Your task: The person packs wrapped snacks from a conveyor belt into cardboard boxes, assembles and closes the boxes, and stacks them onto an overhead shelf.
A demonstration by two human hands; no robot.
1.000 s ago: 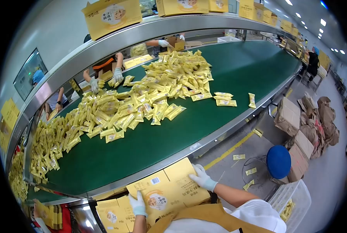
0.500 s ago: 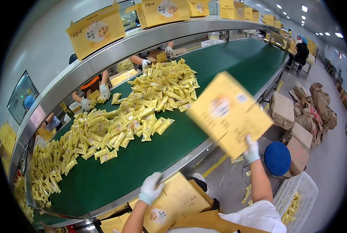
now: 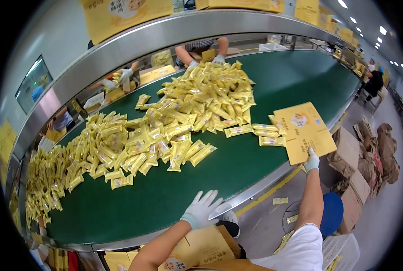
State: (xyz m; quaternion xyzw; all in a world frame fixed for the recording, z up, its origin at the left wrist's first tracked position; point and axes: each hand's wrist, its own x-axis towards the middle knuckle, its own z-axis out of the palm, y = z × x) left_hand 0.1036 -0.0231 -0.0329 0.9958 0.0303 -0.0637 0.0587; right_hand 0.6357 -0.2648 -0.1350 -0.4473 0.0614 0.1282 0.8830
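My right hand [image 3: 312, 161], in a white glove, grips the lower edge of a yellow printed cardboard box [image 3: 304, 135], tilted over the near edge of the green conveyor belt [image 3: 237, 176]. Several yellow snack packets [image 3: 270, 132] lie on the belt against the box's left side. My gloved left hand [image 3: 203, 209] is open, fingers spread, above the belt's near rim, and holds nothing. Beyond it a big heap of yellow snack packets [image 3: 197, 99] stretches along the belt to the left. More yellow boxes [image 3: 197, 246] stand below my left arm.
Co-workers' gloved hands [image 3: 218, 59] are at the far side of the belt. A metal rail [image 3: 174, 28] carries yellow boxes above. To the right stand a blue stool [image 3: 332, 214], wrapped cartons [image 3: 344, 151], brown sacks [image 3: 386, 153] and a white basket [image 3: 346, 248].
My right hand has moved the box right and lower, to the belt's edge. Several packets now lie beside it. My left hand has moved forward and its fingers have spread.
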